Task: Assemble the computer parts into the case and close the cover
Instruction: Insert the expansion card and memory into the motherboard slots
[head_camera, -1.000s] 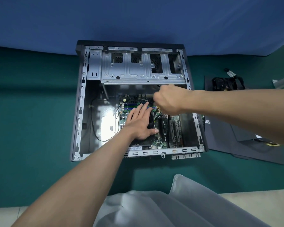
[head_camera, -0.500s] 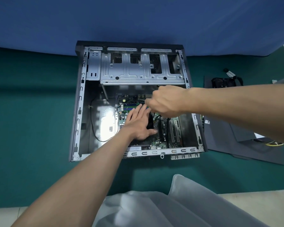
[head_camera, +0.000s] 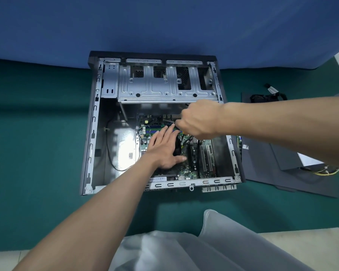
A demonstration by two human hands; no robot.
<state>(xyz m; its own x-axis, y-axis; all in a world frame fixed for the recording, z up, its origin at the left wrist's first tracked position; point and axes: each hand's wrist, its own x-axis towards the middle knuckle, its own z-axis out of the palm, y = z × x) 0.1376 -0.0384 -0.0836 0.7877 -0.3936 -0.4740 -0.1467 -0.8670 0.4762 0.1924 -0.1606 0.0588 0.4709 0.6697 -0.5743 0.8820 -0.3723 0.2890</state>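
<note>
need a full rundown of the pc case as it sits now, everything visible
The case lies flat on the green mat, cover off, open side up. Dark shell, bare grey metal frame with slotted rims. A metal drive cage spans the far end; the motherboard sits toward the right, and a thin black cable loops over the bare left floor. The left hand rests flat on a black part inside; the right hand is curled above the board, its grip unclear.
</note>
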